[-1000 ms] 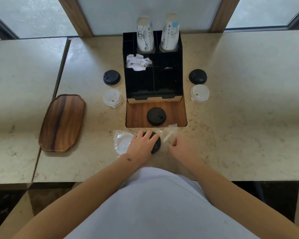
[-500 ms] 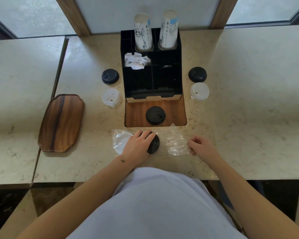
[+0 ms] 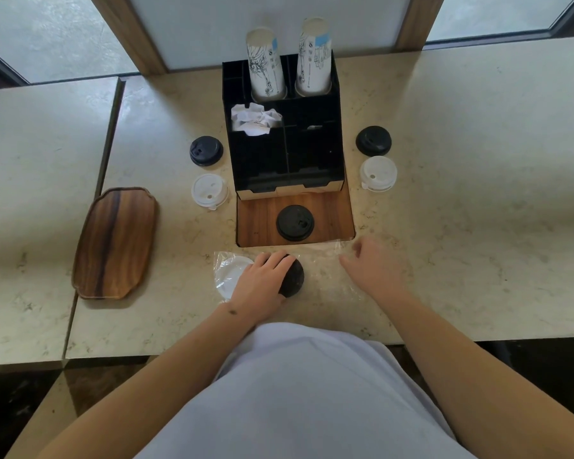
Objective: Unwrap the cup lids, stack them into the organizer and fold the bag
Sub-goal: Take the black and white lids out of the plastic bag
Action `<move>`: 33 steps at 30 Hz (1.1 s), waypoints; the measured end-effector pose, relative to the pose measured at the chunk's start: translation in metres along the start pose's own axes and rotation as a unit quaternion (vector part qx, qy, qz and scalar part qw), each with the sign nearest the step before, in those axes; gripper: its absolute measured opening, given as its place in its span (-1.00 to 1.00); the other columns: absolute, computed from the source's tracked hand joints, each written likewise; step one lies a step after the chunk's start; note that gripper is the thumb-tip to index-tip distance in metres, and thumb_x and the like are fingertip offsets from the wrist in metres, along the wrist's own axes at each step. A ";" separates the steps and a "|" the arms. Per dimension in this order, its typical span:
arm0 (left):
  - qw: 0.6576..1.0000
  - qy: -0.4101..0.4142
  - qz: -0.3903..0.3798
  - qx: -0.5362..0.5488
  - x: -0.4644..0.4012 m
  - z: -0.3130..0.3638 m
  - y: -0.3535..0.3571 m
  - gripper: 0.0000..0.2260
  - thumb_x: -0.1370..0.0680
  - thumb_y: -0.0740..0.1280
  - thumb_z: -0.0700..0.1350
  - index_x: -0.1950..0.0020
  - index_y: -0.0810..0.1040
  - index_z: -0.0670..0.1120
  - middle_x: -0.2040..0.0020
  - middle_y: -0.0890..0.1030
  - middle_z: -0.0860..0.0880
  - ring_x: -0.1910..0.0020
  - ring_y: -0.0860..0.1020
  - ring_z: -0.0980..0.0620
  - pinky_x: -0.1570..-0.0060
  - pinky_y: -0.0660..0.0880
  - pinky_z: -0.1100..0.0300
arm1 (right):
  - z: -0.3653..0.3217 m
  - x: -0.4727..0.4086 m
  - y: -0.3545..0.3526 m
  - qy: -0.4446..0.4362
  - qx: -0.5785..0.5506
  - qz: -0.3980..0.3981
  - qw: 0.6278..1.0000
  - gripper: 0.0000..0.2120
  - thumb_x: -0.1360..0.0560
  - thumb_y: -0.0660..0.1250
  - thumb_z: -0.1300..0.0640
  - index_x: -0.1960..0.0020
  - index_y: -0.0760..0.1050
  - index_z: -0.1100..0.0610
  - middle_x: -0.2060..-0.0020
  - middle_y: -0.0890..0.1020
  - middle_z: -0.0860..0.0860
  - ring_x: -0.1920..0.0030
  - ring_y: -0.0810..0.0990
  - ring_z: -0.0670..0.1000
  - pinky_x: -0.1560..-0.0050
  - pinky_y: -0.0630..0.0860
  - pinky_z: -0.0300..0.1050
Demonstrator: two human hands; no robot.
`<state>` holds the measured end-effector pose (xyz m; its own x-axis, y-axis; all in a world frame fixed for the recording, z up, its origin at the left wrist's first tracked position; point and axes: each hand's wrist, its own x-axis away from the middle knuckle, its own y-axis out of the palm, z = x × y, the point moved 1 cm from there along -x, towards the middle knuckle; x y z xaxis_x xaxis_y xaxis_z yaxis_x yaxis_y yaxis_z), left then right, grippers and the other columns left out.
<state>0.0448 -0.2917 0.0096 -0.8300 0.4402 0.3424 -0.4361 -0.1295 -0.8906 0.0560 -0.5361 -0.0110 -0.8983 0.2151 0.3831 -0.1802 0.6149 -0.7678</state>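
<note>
Pressing down, my left hand [image 3: 260, 281] covers the black lid [image 3: 292, 278] inside the clear bag [image 3: 325, 260], fingers curled over it. A white lid [image 3: 229, 271] lies bagged beside it. My right hand [image 3: 371, 263] pinches the bag's open end, on the surface [image 3: 478, 226] before the organizer [image 3: 285, 154].

Looks like a cafe self-serve spot: black organizer [image 3: 285, 154] holding paper cup stacks [image 3: 265, 64], loose lids [image 3: 206, 150] on a stone surface [image 3: 461, 226] by windows.
</note>
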 end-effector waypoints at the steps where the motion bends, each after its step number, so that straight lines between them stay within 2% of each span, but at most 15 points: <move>1: 1.000 -0.001 0.000 0.000 0.000 0.000 0.000 -0.24 -0.39 0.52 -0.14 -0.53 0.28 0.00 -0.52 0.33 0.02 -0.42 0.31 -0.13 -0.28 0.46 -0.08 | 0.001 -0.005 -0.001 0.008 -0.001 -0.007 1.000 -0.90 -0.49 0.33 0.02 0.03 0.48 0.01 0.18 0.57 -0.11 0.17 0.58 -0.05 0.31 0.38 -0.18; 2: 1.000 -0.001 0.000 0.001 0.000 0.000 0.000 -0.25 -0.39 0.52 -0.14 -0.53 0.28 0.00 -0.52 0.33 0.02 -0.42 0.31 -0.13 -0.27 0.47 -0.08 | 0.001 -0.008 -0.004 0.016 -0.014 -0.015 1.000 -0.99 -0.50 0.32 0.09 0.10 0.50 0.00 0.24 0.60 -0.08 0.21 0.60 -0.04 0.35 0.37 -0.19; 3: 1.000 0.000 0.000 0.002 0.000 0.000 0.000 -0.25 -0.39 0.52 -0.14 -0.52 0.28 0.00 -0.52 0.33 0.02 -0.42 0.31 -0.13 -0.27 0.47 -0.08 | 0.003 -0.012 -0.007 0.020 -0.029 -0.018 0.999 -0.92 -0.51 0.33 0.13 0.15 0.53 -0.01 0.26 0.63 -0.06 0.24 0.62 -0.04 0.36 0.40 -0.19; 7: 1.000 0.006 -0.001 -0.006 -0.002 0.000 0.000 -0.25 -0.39 0.52 -0.15 -0.52 0.29 0.00 -0.52 0.34 0.01 -0.41 0.32 -0.15 -0.25 0.47 -0.08 | 0.012 -0.019 -0.020 0.000 -0.109 -0.089 0.990 -0.96 -0.50 0.46 0.17 0.12 0.63 0.06 0.24 0.68 -0.03 0.25 0.66 -0.06 0.43 0.43 -0.39; 10: 1.000 0.009 -0.004 -0.010 -0.002 -0.001 0.000 -0.24 -0.39 0.53 -0.15 -0.52 0.28 0.00 -0.52 0.32 0.01 -0.41 0.32 -0.15 -0.25 0.47 -0.07 | 0.023 -0.021 -0.020 0.020 -0.104 -0.124 0.987 -0.97 -0.50 0.46 0.23 0.09 0.62 0.15 0.24 0.67 -0.01 0.19 0.66 0.03 0.26 0.51 -0.24; 12: 1.000 0.010 -0.010 -0.011 -0.002 0.000 -0.001 -0.24 -0.40 0.53 -0.14 -0.53 0.27 0.00 -0.53 0.31 0.02 -0.41 0.31 -0.14 -0.26 0.46 -0.07 | 0.031 -0.020 -0.020 0.036 -0.054 -0.106 0.992 -0.95 -0.52 0.40 0.23 0.03 0.57 0.12 0.16 0.64 -0.01 0.09 0.61 0.04 0.06 0.55 -0.07; 13: 1.000 0.010 -0.012 -0.011 -0.002 0.000 -0.001 -0.24 -0.41 0.53 -0.14 -0.53 0.26 0.00 -0.53 0.30 0.02 -0.42 0.30 -0.14 -0.27 0.46 -0.06 | 0.034 -0.017 -0.020 0.029 -0.021 -0.079 0.996 -0.91 -0.52 0.36 0.23 0.00 0.54 0.08 0.13 0.62 -0.03 0.07 0.59 0.03 0.03 0.53 -0.05; 16: 1.000 0.008 -0.012 -0.009 -0.001 0.001 -0.001 -0.25 -0.41 0.53 -0.14 -0.53 0.27 0.00 -0.53 0.31 0.01 -0.43 0.30 -0.15 -0.28 0.45 -0.07 | 0.029 0.002 -0.015 -0.058 -0.013 0.021 0.998 -0.84 -0.52 0.32 0.25 -0.05 0.51 0.03 0.18 0.56 -0.13 0.18 0.55 -0.07 0.19 0.43 -0.19; 18: 1.000 0.008 -0.003 -0.008 -0.001 0.000 0.000 -0.26 -0.41 0.53 -0.14 -0.53 0.28 -0.01 -0.53 0.32 0.00 -0.42 0.31 -0.16 -0.26 0.46 -0.07 | 0.018 0.016 -0.003 -0.097 -0.065 0.006 0.993 -0.84 -0.55 0.31 0.24 -0.03 0.50 0.00 0.20 0.55 -0.16 0.20 0.54 -0.13 0.24 0.40 -0.28; 21: 1.000 0.002 -0.003 -0.007 -0.001 -0.001 0.001 -0.20 -0.40 0.54 -0.09 -0.55 0.22 0.02 -0.54 0.30 0.00 -0.44 0.30 -0.18 -0.29 0.42 -0.08 | 0.009 0.025 0.014 -0.019 -0.157 -0.042 0.987 -0.82 -0.58 0.29 0.25 -0.13 0.47 0.03 0.09 0.56 -0.10 0.08 0.57 -0.07 0.14 0.45 -0.28; 23: 0.999 -0.018 -0.024 -0.021 0.001 -0.003 0.002 -0.04 -0.35 0.58 0.06 -0.59 0.09 0.08 -0.59 0.18 -0.01 -0.52 0.18 -0.23 -0.43 0.26 -0.17 | 0.006 0.021 0.017 0.090 -0.239 -0.076 0.964 -0.79 -0.60 0.28 0.25 -0.22 0.47 0.11 0.02 0.61 -0.04 0.02 0.62 -0.05 0.08 0.53 -0.24; 26: 0.996 -0.074 -0.042 -0.019 0.008 -0.013 0.001 0.11 -0.30 0.61 0.17 -0.60 -0.10 0.11 -0.65 -0.02 -0.04 -0.60 -0.08 -0.25 -0.53 -0.03 -0.30 | 0.000 0.013 0.018 0.214 -0.439 -0.153 0.859 -0.82 -0.62 0.24 0.35 -0.18 0.52 0.27 -0.04 0.70 0.14 0.03 0.74 0.02 0.13 0.66 -0.17; 27: 0.995 -0.096 -0.038 -0.013 0.011 -0.018 -0.001 0.10 -0.33 0.60 0.14 -0.61 -0.11 0.11 -0.65 -0.05 -0.05 -0.61 -0.11 -0.24 -0.53 -0.05 -0.30 | -0.001 0.011 0.017 0.229 -0.473 -0.169 0.834 -0.83 -0.62 0.23 0.39 -0.17 0.53 0.29 -0.04 0.70 0.18 0.05 0.75 0.03 0.15 0.67 -0.17; 28: 0.992 -0.118 -0.032 -0.007 0.013 -0.025 -0.003 0.08 -0.36 0.59 0.10 -0.61 -0.11 0.10 -0.66 -0.06 -0.05 -0.61 -0.11 -0.24 -0.54 -0.05 -0.29 | -0.002 0.009 0.016 0.230 -0.482 -0.185 0.825 -0.83 -0.62 0.23 0.41 -0.15 0.53 0.31 -0.03 0.71 0.21 0.05 0.75 0.04 0.15 0.67 -0.17; 33: 0.987 -0.158 -0.035 0.001 0.029 -0.058 -0.007 0.03 -0.39 0.60 -0.01 -0.63 -0.05 0.07 -0.65 0.01 -0.12 -0.59 0.00 -0.30 -0.51 0.14 -0.27 | -0.008 0.003 0.008 0.172 -0.467 -0.316 0.807 -0.81 -0.60 0.30 0.39 -0.20 0.54 0.35 0.02 0.73 0.20 0.01 0.74 0.05 0.13 0.65 -0.22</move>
<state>0.0436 -0.2259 0.0081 -0.8648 0.1492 0.4794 -0.4964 -0.1100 -0.8611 0.0552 -0.5242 -0.0115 -0.5507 -0.2671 0.7908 -0.0338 0.9538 0.2986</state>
